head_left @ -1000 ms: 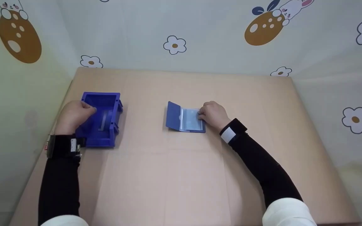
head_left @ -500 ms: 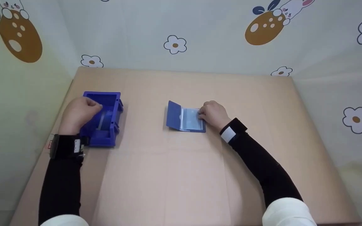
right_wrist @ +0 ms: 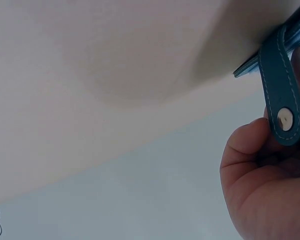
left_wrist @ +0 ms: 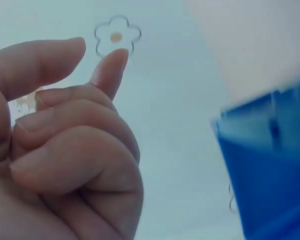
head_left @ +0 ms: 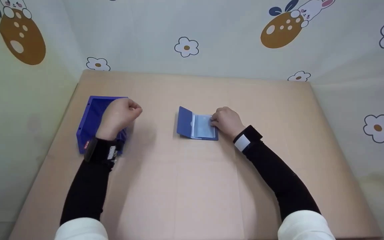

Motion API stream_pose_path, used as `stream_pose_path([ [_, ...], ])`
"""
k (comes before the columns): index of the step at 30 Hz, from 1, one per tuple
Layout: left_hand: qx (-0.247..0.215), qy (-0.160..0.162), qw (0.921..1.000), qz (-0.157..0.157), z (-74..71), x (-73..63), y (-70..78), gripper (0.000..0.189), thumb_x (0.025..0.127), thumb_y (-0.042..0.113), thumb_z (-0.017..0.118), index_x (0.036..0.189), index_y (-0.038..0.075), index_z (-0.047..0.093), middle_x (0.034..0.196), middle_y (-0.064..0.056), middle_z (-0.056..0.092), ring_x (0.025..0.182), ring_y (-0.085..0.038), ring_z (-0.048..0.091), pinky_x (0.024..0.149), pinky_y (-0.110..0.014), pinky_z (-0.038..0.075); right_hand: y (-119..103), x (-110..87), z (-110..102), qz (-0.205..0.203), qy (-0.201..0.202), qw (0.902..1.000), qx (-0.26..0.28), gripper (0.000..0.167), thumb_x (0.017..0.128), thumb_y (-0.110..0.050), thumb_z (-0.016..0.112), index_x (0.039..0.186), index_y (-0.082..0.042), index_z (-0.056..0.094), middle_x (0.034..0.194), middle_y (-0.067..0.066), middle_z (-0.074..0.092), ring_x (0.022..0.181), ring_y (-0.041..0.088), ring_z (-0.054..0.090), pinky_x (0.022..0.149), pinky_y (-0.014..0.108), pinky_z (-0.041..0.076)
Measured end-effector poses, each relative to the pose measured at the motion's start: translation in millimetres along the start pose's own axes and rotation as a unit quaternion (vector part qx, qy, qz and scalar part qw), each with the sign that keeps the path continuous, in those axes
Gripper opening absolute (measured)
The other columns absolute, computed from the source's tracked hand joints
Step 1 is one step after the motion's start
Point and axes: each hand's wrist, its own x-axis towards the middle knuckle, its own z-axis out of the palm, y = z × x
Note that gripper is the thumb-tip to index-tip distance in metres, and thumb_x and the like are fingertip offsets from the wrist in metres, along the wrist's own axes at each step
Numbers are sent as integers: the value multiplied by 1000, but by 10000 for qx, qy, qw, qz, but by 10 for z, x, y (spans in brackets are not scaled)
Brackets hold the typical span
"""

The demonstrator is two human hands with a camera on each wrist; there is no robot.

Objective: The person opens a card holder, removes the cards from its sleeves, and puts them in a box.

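Note:
In the head view my left hand [head_left: 118, 115] is over the right side of a blue plastic bin [head_left: 84, 126], its thumb and index finger close together. In the left wrist view that hand [left_wrist: 85, 135] has several fingers curled into the palm. A small whitish patch with marks shows between thumb and fingers; I cannot tell whether it is held. My right hand [head_left: 228, 121] pinches the right edge of an open blue card holder [head_left: 184, 123] with clear sleeves. Its strap [right_wrist: 277, 80] with a metal snap shows against the fingers in the right wrist view.
The light brown table [head_left: 178, 193] carries the bin at the left and the card holder near the middle. Behind it hangs a pale cloth [head_left: 225, 43] printed with flowers and cartoon rabbits. Black bands with devices sit on both wrists.
My left hand has moved right across the bin, from its left edge to its right side. The right hand and the card holder have stayed in place.

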Motion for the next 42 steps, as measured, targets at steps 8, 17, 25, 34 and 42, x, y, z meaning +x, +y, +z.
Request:
stream_pose_path([
  [8, 86, -37, 9997, 232, 351, 159, 153, 28, 95, 20, 59, 110, -1, 70, 111, -18, 67, 91, -30, 60, 84, -47, 47, 2, 4, 2, 114, -72, 9999, 3, 14, 82, -14, 78, 95, -8, 80, 88, 8, 69, 88, 29, 62, 80, 41, 50],
  [17, 201, -31, 9990, 402, 620, 268, 288, 28, 94, 23, 62, 109, 3, 72, 111, -13, 69, 91, -29, 61, 85, -45, 47, 11, 3, 7, 87, -60, 9999, 29, 15, 82, -15, 79, 95, -8, 80, 88, 8, 69, 87, 29, 62, 79, 41, 50],
  [25, 502, -22, 9976, 470, 868, 319, 386, 24, 94, 23, 63, 108, 7, 73, 108, -9, 71, 86, -26, 63, 74, -42, 50, -3, 7, -1, 150, -111, 9998, 25, 14, 83, -15, 78, 95, -8, 80, 87, 9, 68, 88, 29, 61, 79, 41, 50],
  [34, 619, 77, 9972, 405, 1072, 332, 387, 20, 91, 20, 65, 103, 6, 72, 107, -9, 71, 99, -28, 64, 80, -44, 49, -9, 10, 1, 158, -178, 9997, -2, 15, 84, -14, 77, 96, -7, 79, 89, 9, 69, 89, 29, 62, 81, 41, 50],
  [42, 838, 331, 9950, 428, 1190, 370, 447, 15, 86, 11, 64, 97, 7, 74, 97, -7, 72, 87, -26, 65, 72, -43, 51, -9, 11, -8, 188, -204, 9996, 35, 14, 84, -14, 77, 96, -7, 80, 86, 9, 67, 87, 28, 61, 79, 40, 49],
])
